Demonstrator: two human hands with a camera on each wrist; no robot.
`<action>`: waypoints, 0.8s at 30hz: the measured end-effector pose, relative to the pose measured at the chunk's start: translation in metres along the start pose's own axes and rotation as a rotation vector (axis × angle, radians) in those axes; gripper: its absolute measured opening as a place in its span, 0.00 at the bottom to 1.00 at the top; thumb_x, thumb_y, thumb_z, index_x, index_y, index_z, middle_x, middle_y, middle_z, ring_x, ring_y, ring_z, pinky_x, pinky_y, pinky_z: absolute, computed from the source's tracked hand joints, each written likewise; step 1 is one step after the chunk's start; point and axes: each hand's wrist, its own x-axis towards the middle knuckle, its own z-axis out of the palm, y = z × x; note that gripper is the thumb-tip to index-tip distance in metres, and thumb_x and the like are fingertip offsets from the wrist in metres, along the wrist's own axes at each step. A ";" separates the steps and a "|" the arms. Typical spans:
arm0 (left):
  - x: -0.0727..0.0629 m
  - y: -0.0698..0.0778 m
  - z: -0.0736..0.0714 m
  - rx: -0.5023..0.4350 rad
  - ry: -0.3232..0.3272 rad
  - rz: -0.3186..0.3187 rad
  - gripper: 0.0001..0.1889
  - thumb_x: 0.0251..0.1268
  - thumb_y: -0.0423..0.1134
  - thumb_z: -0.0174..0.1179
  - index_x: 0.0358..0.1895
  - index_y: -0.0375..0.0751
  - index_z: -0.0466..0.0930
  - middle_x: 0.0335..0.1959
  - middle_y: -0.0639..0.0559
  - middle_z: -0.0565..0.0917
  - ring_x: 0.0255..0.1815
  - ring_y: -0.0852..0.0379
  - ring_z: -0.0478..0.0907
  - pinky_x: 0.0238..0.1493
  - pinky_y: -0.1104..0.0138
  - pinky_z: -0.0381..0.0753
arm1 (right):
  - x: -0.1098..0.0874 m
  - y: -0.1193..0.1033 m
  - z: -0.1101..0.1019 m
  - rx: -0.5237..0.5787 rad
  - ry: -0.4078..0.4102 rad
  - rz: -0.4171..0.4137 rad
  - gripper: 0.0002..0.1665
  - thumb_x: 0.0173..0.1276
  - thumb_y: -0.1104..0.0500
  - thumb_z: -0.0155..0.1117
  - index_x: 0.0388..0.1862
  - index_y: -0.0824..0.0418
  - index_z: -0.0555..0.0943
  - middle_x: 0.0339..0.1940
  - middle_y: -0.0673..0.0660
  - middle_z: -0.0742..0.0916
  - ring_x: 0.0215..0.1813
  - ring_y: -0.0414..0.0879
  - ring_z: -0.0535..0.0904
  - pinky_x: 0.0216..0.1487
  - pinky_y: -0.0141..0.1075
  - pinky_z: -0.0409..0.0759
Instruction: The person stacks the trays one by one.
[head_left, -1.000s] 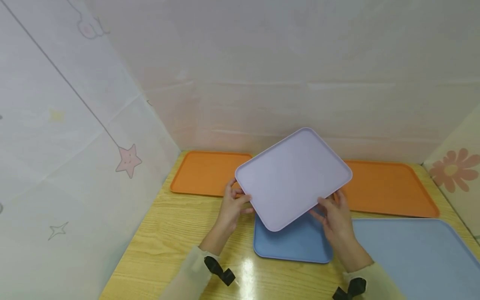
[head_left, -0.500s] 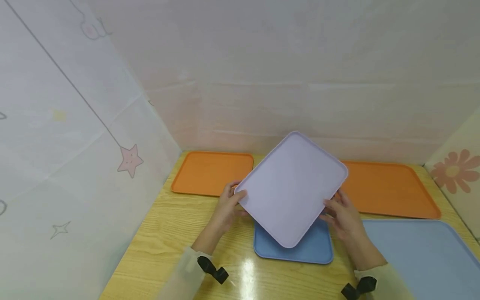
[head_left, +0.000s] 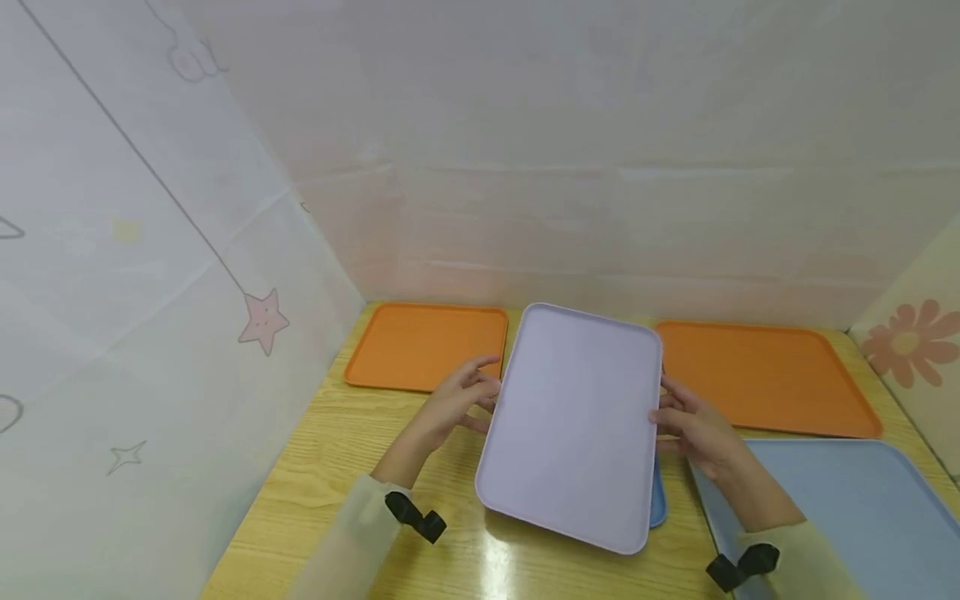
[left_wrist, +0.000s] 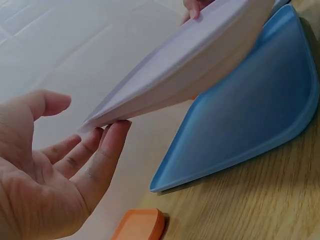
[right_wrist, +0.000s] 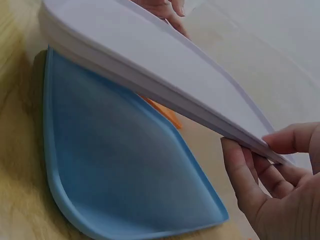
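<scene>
Head view: a smooth lilac tray (head_left: 573,425), rectangular with rounded corners and raised rim, is held at an angle above a blue tray (head_left: 659,500) and the wood-grain table (head_left: 330,471). Table surface extends left of the lilac tray. Right hand (head_left: 697,433) pinches the rim, thumb above, fingers below. Left hand (head_left: 450,406) is spread, thumb off the tray, fingertips touching its underside.
</scene>
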 end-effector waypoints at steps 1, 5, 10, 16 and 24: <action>0.000 -0.001 0.001 0.007 -0.010 0.000 0.29 0.72 0.45 0.61 0.74 0.55 0.66 0.57 0.41 0.78 0.41 0.48 0.83 0.34 0.51 0.89 | 0.001 0.000 -0.001 -0.015 -0.011 0.006 0.48 0.74 0.66 0.59 0.84 0.60 0.45 0.45 0.50 0.80 0.43 0.46 0.85 0.46 0.47 0.88; 0.002 -0.005 0.005 0.010 -0.049 -0.001 0.33 0.69 0.38 0.62 0.76 0.49 0.64 0.56 0.41 0.77 0.41 0.49 0.82 0.33 0.50 0.89 | 0.003 -0.003 -0.006 -0.080 -0.046 0.024 0.49 0.74 0.64 0.60 0.85 0.59 0.43 0.46 0.52 0.78 0.45 0.47 0.84 0.48 0.47 0.88; 0.003 -0.010 0.009 -0.014 -0.060 -0.003 0.37 0.64 0.31 0.64 0.77 0.48 0.62 0.53 0.41 0.77 0.42 0.48 0.82 0.32 0.50 0.89 | 0.005 -0.007 -0.010 -0.115 -0.037 0.040 0.50 0.74 0.63 0.61 0.84 0.59 0.44 0.47 0.52 0.77 0.45 0.46 0.83 0.48 0.46 0.88; 0.005 -0.011 0.013 -0.022 -0.047 -0.019 0.40 0.62 0.30 0.64 0.77 0.48 0.61 0.53 0.39 0.77 0.41 0.48 0.82 0.32 0.50 0.89 | 0.007 -0.010 -0.012 -0.126 -0.028 0.056 0.50 0.74 0.61 0.63 0.84 0.58 0.44 0.50 0.53 0.78 0.47 0.45 0.83 0.48 0.46 0.88; 0.011 -0.011 0.016 -0.035 -0.026 -0.050 0.39 0.64 0.29 0.64 0.78 0.48 0.61 0.53 0.38 0.78 0.41 0.46 0.83 0.34 0.53 0.89 | 0.010 -0.008 -0.011 -0.127 0.019 0.060 0.47 0.73 0.62 0.64 0.82 0.65 0.50 0.49 0.51 0.79 0.45 0.41 0.82 0.49 0.38 0.86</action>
